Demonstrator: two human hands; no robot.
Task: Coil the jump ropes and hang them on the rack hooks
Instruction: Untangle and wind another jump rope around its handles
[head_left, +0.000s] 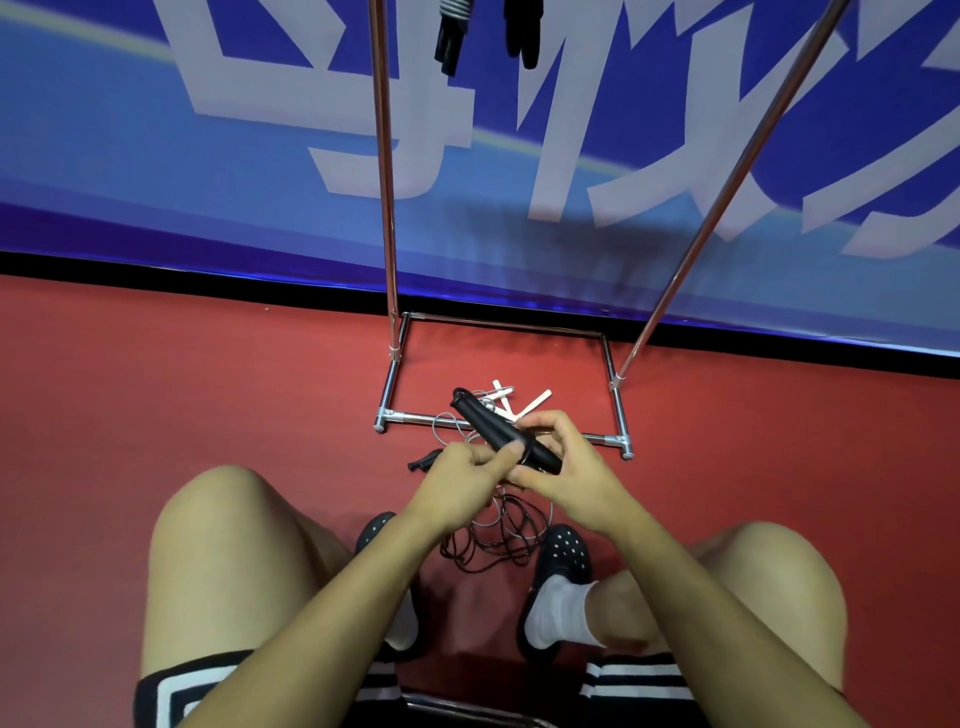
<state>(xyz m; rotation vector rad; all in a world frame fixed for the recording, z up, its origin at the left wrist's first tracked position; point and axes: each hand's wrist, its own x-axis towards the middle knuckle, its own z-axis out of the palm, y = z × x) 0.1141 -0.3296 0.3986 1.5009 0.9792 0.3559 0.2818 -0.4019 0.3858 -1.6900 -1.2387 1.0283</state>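
The black jump-rope handles lie together as a pair just below the middle of the frame, slanting from upper left to lower right. Both hands hold them at their lower right end. The left hand comes in from the lower left with its fingers curled round the handles' middle, and the right hand closes its grip from the right, thumb and fingers pinching the same bundle. The upper left ends of the handles stick out free beyond both hands.

The black cord drops from the hands and lies in loose loops on the red floor, between the two black perforated clogs. Which loop belongs to which handle cannot be made out.

Just beyond the hands, white handles and a thin pale cord lie across the front bar of the rack base, partly hidden by the black handles. A further black handle end peeks out left of the left hand.

Two chrome rack poles rise from the base toward the top of the frame. At the top edge, dark handles hang down, cut off by the frame so their hooks are out of sight. Behind stands a blue banner with pale lettering.

Bare knees fill the lower corners, and striped shorts are cut off at the bottom edge.
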